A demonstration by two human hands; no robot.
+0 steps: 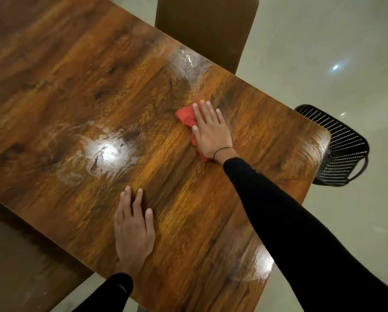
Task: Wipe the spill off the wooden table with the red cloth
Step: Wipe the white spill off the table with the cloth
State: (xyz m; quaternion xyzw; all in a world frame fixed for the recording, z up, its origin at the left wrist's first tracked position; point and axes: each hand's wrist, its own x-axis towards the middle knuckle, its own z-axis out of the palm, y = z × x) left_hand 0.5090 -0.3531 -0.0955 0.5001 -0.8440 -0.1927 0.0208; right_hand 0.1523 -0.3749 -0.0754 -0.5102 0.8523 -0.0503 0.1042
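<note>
My right hand (211,129) lies flat with straight fingers on the red cloth (185,115), pressing it onto the wooden table (76,75); most of the cloth is hidden under the palm. A wet, streaky patch of spill (188,61) shines near the far edge just beyond the cloth. Another smeared wet patch (98,154) glints left of centre. My left hand (133,228) rests flat on the tabletop near the front edge, fingers straight, holding nothing.
A brown chair back (206,25) stands against the table's far side. A black perforated chair (339,145) sits at the right end, partly under the table. A dark bench or seat (19,262) is at lower left. Pale glossy floor surrounds everything.
</note>
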